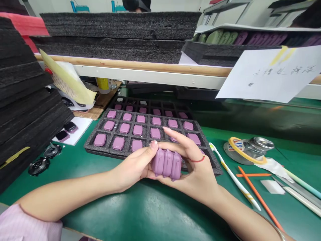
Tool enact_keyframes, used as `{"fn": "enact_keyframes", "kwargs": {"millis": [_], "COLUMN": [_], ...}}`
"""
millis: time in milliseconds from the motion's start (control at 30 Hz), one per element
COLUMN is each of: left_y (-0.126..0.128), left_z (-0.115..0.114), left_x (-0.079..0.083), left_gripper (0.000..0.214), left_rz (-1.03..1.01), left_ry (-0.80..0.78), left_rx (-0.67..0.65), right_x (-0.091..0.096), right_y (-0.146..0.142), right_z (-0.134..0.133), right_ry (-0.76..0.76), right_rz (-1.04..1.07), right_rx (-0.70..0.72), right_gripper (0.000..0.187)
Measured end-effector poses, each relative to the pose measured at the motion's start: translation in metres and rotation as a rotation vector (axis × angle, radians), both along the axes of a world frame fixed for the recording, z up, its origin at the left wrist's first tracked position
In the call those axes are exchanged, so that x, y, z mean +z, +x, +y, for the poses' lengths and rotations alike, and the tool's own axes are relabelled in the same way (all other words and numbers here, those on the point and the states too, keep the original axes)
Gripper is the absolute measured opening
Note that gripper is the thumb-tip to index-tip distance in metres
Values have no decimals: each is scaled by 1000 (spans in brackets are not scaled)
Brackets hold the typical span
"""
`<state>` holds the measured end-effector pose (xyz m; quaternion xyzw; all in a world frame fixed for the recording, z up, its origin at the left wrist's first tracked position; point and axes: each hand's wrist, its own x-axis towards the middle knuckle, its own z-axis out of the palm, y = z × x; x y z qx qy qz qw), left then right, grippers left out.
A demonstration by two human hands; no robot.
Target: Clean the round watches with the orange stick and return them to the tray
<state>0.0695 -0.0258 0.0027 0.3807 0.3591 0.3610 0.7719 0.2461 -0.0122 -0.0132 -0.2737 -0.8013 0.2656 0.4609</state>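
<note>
In the head view, three lilac plastic cases stand side by side, gripped between the person's left hand and right hand, just over the near edge of a black foam tray. Both hands are closed on them: the left thumb and fingers press one end, while the right fingers curl around the other end and top. The fingers hide parts of the cases, so their exact kind is hard to make out. The forearms reach in from either side, with a pink sleeve on the left arm and a red cord on the right wrist. The tray's pockets hold more lilac cases, and the hands cover part of its nearest row. Left of the tray rise stacked black foam sheets; right of it lie a white brush, an orange stick and a glass jar; behind it sits a second tray.
</note>
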Motion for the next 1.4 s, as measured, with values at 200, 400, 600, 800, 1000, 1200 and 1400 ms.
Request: {"fn": "enact_keyframes", "kwargs": {"millis": [200,400,600,800,1000,1200,1400], "left_y": [-5,-9,-13,-14,-15,-13,-8], "left_z": [4,3,-7,-10,-9,-11,-5], "left_x": [2,4,9,13,5,10,10], "left_gripper": [65,39,46,36,25,113,39], "left_rz": [6,172,325,425,393,142,20], "left_ry": [168,307,557,856,906,353,150], "left_rx": [-85,-52,46,63,61,-31,-121], "right_x": [6,5,14,11,11,13,10], "right_y": [1,-1,6,9,-2,-1,-1], "right_z": [-5,-6,-13,-2,-7,-14,-10], "right_ry": [57,130,56,-520,-594,-301,-114], "right_rz": [-34,-110,-19,154,89,108,77], "right_rx": [-32,68,50,143,86,-29,-7], "right_gripper": [100,95,96,79,109,110,102]}}
